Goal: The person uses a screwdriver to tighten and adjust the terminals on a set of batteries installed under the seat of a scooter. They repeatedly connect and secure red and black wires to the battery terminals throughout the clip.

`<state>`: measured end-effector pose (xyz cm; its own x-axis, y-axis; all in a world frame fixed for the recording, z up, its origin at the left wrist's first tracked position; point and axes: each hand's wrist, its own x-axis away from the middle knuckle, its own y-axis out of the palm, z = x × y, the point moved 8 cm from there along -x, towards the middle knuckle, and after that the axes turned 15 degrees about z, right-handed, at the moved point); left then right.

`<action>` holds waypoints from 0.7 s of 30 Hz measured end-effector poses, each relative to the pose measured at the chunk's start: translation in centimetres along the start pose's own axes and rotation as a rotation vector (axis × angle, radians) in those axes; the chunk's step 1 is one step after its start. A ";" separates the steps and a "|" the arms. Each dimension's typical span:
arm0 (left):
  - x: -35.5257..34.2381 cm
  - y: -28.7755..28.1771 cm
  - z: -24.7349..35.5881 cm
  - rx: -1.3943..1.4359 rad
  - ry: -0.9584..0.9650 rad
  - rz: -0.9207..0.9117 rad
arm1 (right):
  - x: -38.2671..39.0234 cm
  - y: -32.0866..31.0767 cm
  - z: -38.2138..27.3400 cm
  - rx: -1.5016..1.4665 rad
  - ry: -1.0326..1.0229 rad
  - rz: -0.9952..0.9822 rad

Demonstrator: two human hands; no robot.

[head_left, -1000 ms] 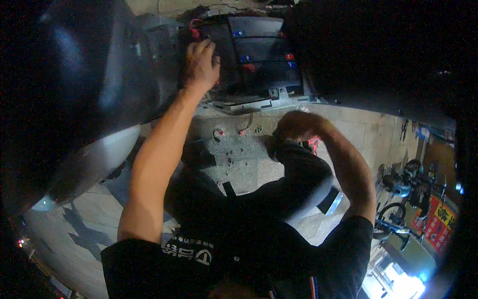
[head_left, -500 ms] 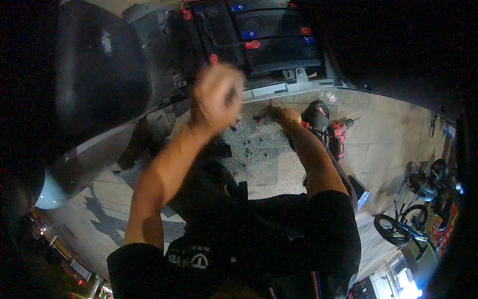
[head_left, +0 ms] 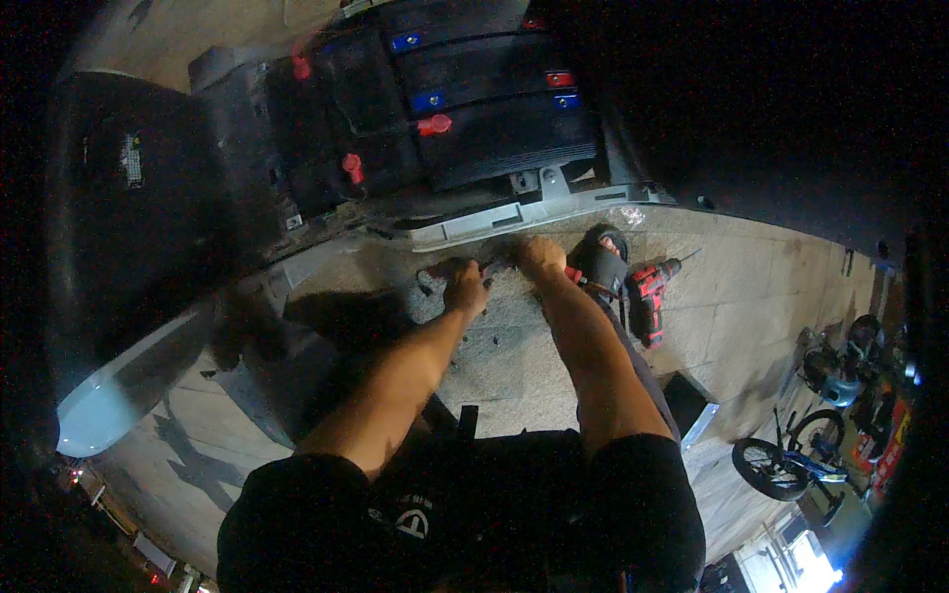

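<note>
My left hand (head_left: 467,289) is low over the paved ground, its fingers curled round something small and dark with a hint of red. Just to its right, my right hand (head_left: 542,259) is closed in a fist, and whatever it grips is hidden. Both hands sit directly below a grey metal rail (head_left: 474,225). Beyond the rail lie black battery blocks (head_left: 504,143) with blue and red terminals. A red terminal cap (head_left: 353,168) and another red cap (head_left: 435,125) stand out on them. A dark cable loop (head_left: 425,285) shows beside my left hand.
A red and black cordless drill (head_left: 648,296) lies on the pavement to the right, beside a dark shoe-like shape (head_left: 599,259). Farther right stands a blue bicycle (head_left: 791,463). A large black panel (head_left: 138,237) fills the left, with a pale rounded body edge (head_left: 99,415) below it.
My left hand has come down from in front of the batteries to the ground beside my right hand. The view has shifted, so the batteries appear farther left and lower.
</note>
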<state>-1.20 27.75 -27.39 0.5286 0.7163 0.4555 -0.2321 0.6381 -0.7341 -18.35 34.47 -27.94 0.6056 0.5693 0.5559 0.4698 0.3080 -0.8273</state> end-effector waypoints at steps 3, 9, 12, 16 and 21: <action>-0.7 1.6 -1.7 -0.024 0.060 0.186 | 1.5 -2.0 -1.4 -0.010 -0.062 -0.048; -0.6 1.0 -2.4 0.033 -0.022 0.142 | 1.1 0.6 0.4 0.015 -0.092 -0.088; -1.4 3.4 -7.5 0.338 -0.023 0.117 | 0.9 -0.6 -0.8 -0.051 -0.105 -0.025; -1.0 -2.3 -7.7 0.202 -0.046 0.261 | 1.5 -2.0 -1.2 -0.029 -0.148 -0.078; -2.1 -8.8 -7.4 0.154 -0.054 0.344 | -1.8 1.5 2.7 -0.048 -0.059 -0.129</action>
<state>5.80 18.52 -25.62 0.3559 0.9071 0.2247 -0.5107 0.3902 -0.7661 -20.47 35.91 -30.43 0.4999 0.5716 0.6506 0.5722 0.3459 -0.7436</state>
